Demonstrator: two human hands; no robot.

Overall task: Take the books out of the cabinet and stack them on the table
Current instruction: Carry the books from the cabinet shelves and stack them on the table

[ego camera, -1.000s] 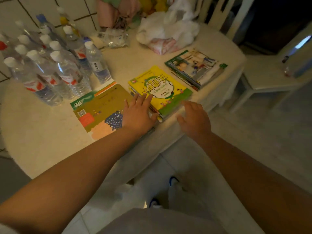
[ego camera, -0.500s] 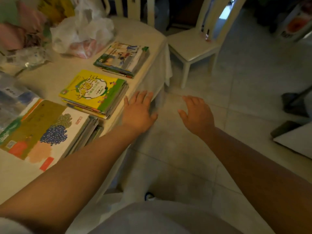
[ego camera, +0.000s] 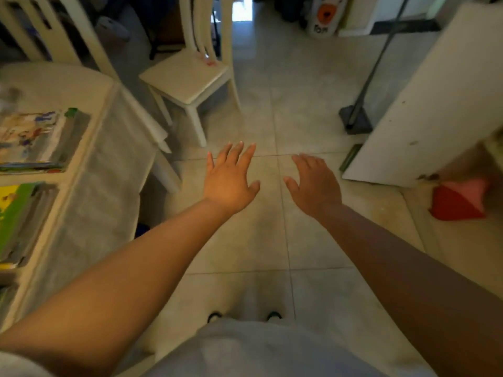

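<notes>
- left hand (ego camera: 230, 183) palm down, fingers spread apart, holding nothing; hangs over bare floor tiles (ego camera: 275, 110) near frame centre
- right hand (ego camera: 315, 183) palm down too, fingers loosely apart, nothing in it; just beside the left hand at its 3 o'clock, not touching
- both forearms run in from 6-7 o'clock and 4-5 o'clock of frame
- table (ego camera: 89, 164) with pale cloth at 9 o'clock of the hands; well apart from both hands
- picture-book stack (ego camera: 38, 140) lies flat on table at about 10 o'clock; covers blurred
- yellow-green book stack (ego camera: 19, 221) flat on table at 8-9 o'clock, near table edge, cut off by frame edge; a gap between the two stacks
- white chair (ego camera: 187, 77) at 12 o'clock of left hand, beside table corner; second chair back (ego camera: 54, 34) behind table at 11 o'clock
- white cabinet door (ego camera: 424, 110) at 2-3 o'clock of right hand, standing open; inside mostly hidden, cannot tell if books are in there
- red-pink object (ego camera: 460, 200) on floor at 3 o'clock, under the door; what it is unclear
- mop or broom head (ego camera: 355, 119) on floor at 1 o'clock, handle slanting up
- shoe tips (ego camera: 243, 316) at 6 o'clock, below grey clothing
</notes>
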